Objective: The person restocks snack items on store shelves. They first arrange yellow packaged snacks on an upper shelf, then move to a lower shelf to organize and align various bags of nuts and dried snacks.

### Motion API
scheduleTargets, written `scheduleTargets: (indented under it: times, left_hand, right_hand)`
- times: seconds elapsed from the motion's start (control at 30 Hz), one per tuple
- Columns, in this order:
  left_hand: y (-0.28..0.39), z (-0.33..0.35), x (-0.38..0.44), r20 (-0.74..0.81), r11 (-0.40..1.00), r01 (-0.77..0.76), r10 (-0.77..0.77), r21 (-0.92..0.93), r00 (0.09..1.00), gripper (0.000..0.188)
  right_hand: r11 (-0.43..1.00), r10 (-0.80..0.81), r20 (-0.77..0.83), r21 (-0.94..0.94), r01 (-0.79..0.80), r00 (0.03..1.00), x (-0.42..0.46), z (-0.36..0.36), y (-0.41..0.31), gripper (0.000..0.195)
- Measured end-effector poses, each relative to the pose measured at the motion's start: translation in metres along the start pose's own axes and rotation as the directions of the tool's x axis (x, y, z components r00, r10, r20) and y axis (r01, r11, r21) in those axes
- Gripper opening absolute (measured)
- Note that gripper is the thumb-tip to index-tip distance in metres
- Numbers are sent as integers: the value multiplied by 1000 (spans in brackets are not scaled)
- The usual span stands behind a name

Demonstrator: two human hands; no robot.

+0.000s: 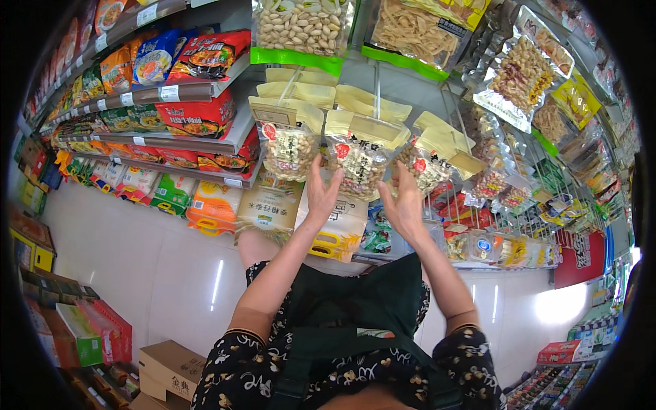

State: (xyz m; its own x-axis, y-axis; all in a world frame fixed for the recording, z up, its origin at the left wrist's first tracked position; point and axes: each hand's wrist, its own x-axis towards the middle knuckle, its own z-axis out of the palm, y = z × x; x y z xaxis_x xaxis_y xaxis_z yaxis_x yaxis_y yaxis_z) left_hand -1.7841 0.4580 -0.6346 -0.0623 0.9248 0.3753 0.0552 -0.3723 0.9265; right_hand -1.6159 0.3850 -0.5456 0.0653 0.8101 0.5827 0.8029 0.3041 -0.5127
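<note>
Three clear-and-cream pouches of peanuts hang side by side from metal display hooks: a left pouch [288, 148], a middle pouch [361, 166] and a right pouch [429, 166]. Between the left and middle pouches is my left hand [324, 197], its fingers by the left pouch's edge and its thumb at the middle one. My right hand [405, 202] reaches between the middle and right pouches, thumb near the middle one and fingertips partly hidden at the right one. Both hands have their fingers apart and are not closed around a pouch.
Above hang a pistachio bag [302, 31] and a bag of shredded dried snack [410, 36]. Instant noodle packs [195, 120] fill shelves at left. Rice bags [212, 205] stand below on the pale tiled floor [174, 261]. A cardboard box [169, 366] sits behind at lower left.
</note>
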Motion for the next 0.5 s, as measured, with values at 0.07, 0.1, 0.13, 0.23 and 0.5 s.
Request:
scheduleTargets:
  times: [0.07, 0.1, 0.13, 0.23, 0.5]
  left_hand:
    - [-29, -6, 13, 86, 983, 98, -86, -157, 993, 69]
    - [-22, -8, 10, 163, 969, 159, -128, -188, 978, 67]
    - [-3, -11, 5, 243, 952, 219, -165, -212, 956, 65]
    - [24, -15, -18, 233, 925, 223, -154, -308, 960, 56]
    - [32, 2, -101, 264, 862, 235, -123, -450, 957, 57]
  right_hand:
    - [889, 268, 69, 366, -275, 961, -1, 42, 27, 59]
    - [881, 267, 80, 385, -277, 960, -5, 47, 27, 62]
    - [871, 267, 86, 404, -278, 960, -10, 50, 25, 65]
    - [839, 226, 153, 471, -272, 962, -24, 51, 27, 60]
    - [803, 188, 218, 527, -277, 958, -87, 3, 22, 51]
